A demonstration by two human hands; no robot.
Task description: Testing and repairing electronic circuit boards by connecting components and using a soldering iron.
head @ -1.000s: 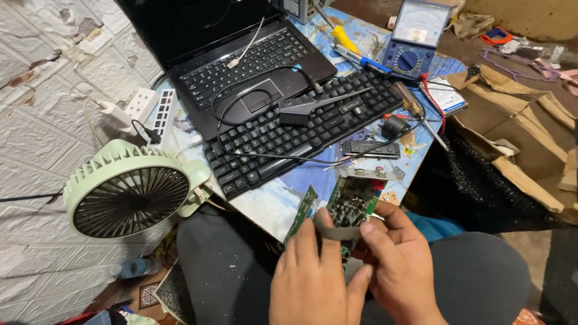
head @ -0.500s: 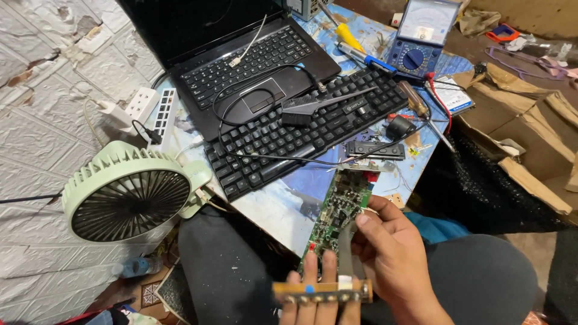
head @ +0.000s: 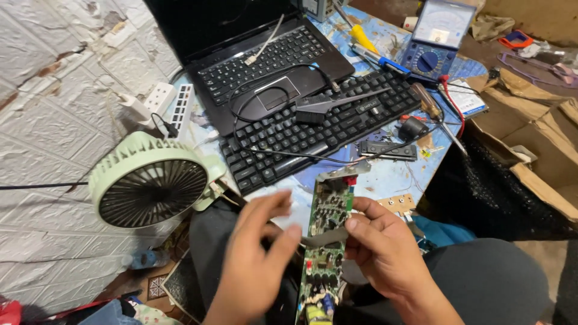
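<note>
A long narrow green circuit board (head: 326, 241) stands on end over my lap, its component side toward me. My right hand (head: 385, 253) grips it by its right edge, thumb pressed across a grey flat strip at mid-board. My left hand (head: 256, 259) hovers just left of the board with fingers spread and blurred; its fingertips are close to the board's left edge, and I cannot tell whether they touch it.
A black keyboard (head: 325, 129) and an open black laptop (head: 265, 54) lie on the low blue table (head: 385, 177). A pale green fan (head: 153, 180) stands at left, a blue multimeter (head: 436, 39) at back right, brown cardboard (head: 530, 132) at right.
My left hand, which was low under the board with a small strip across its fingers, has risen to the board's left side with fingers spread. The board now stands more upright in my right hand.
</note>
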